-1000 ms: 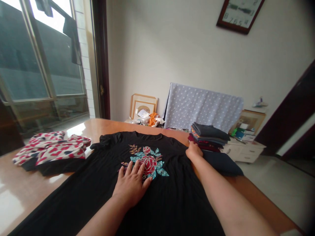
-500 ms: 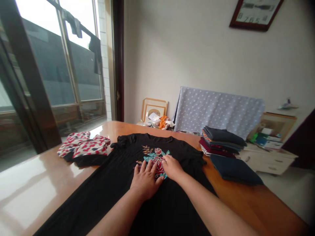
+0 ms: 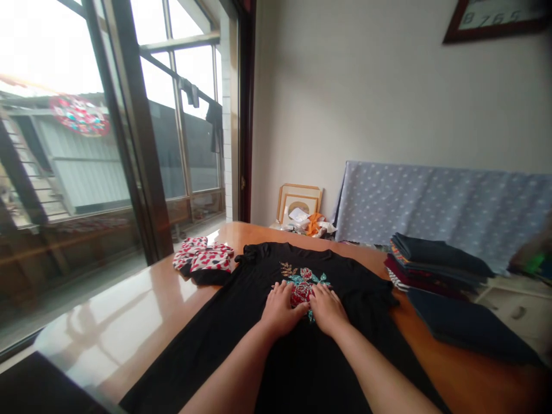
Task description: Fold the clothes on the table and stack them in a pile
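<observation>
A black garment (image 3: 241, 333) with short sleeves lies spread out on the table, its neckline at the far side. On its chest is a flower design (image 3: 302, 292) in red, teal and gold. My left hand (image 3: 282, 310) rests palm down on the left of the design, fingers stretched forward and thumb pointing inward. Across from it, my right hand (image 3: 328, 310) lies on the right side of the flower with its fingers extended. Both hands touch the cloth without gripping it, and they cover part of the pattern.
A glossy wooden table (image 3: 129, 310) bears a patterned red-and-white folded cloth (image 3: 209, 261) at left. To the right stand a stack of folded clothes (image 3: 435, 259) and a dark blue folded garment (image 3: 470, 322). Picture frames (image 3: 299, 201) and a dotted blue cloth (image 3: 431, 201) are beyond.
The view has turned left, showing more window. My right hand has come back level with my left, and my left fingers are closer together. The garment still lies flat.
</observation>
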{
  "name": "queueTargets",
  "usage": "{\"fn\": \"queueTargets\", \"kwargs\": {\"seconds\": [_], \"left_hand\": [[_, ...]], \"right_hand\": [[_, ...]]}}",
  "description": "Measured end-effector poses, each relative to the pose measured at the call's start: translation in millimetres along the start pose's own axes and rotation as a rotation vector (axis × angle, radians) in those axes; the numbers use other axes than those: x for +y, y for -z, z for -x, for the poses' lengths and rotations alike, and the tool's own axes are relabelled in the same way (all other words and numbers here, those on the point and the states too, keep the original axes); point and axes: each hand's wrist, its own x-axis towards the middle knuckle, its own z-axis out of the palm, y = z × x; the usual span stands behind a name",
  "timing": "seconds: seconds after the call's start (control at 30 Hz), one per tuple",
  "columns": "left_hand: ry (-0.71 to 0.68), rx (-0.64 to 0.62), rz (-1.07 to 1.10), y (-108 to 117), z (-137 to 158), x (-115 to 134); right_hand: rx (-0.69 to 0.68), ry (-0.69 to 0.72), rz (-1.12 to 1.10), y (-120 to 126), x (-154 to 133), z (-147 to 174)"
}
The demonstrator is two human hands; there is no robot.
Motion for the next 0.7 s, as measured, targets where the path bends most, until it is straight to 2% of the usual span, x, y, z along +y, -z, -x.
{"fn": "queueTargets", "kwargs": {"seconds": [0.2, 0.3, 0.5, 0.7], "left_hand": [[0.09, 0.245, 0.451, 3.1, 0.6, -6.0], [0.133, 0.308, 0.567, 11.7, 7.2, -12.7], [0.189, 0.329, 0.316, 47.6, 12.8, -43.2], [0.18, 0.396, 0.178, 110.8, -21.5, -72.6]], "right_hand": [[0.034, 0.015, 0.021, -12.4, 5.9, -4.1], [0.047, 0.019, 0.017, -19.0, 8.9, -5.8], [0.068, 0.02, 0.013, -30.7, 14.1, -8.5], [0.071, 0.004, 0.012, -26.5, 9.6, -5.6]]}}
